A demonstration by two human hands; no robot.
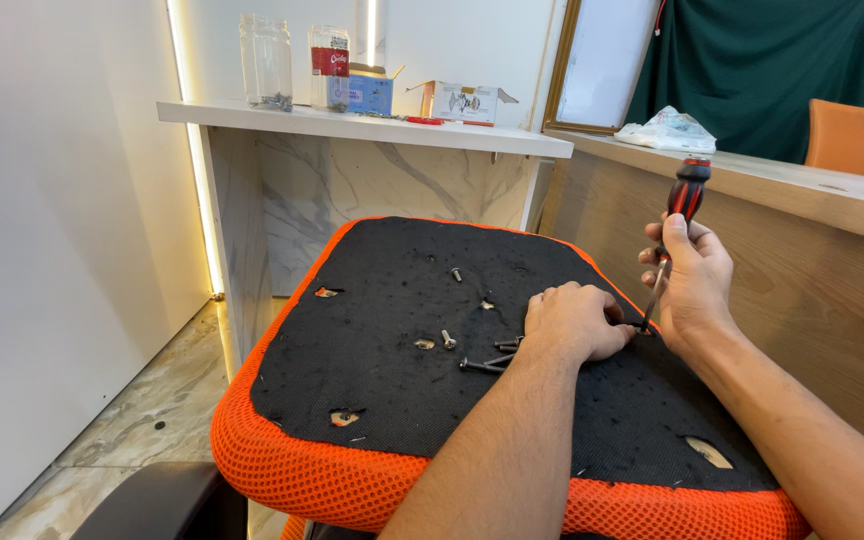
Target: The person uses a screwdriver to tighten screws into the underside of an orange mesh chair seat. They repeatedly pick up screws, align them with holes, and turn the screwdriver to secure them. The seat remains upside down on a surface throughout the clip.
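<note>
Right hand (690,275) clamped on upright screwdriver (683,205), tip at the chair seat (372,300) right edge; left hand (574,320) closed beside it, apparently steadying a screw; loose screws (487,360) lie mid-seat

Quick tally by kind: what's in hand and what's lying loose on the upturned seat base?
Screwdriver, red-and-black handle, in the right hand: 1
Short silver screws loose on the black seat underside, at and: 2
Long dark bolts clustered by the left hand: about 3, partly hidden by the hand
Total: about 6
</note>
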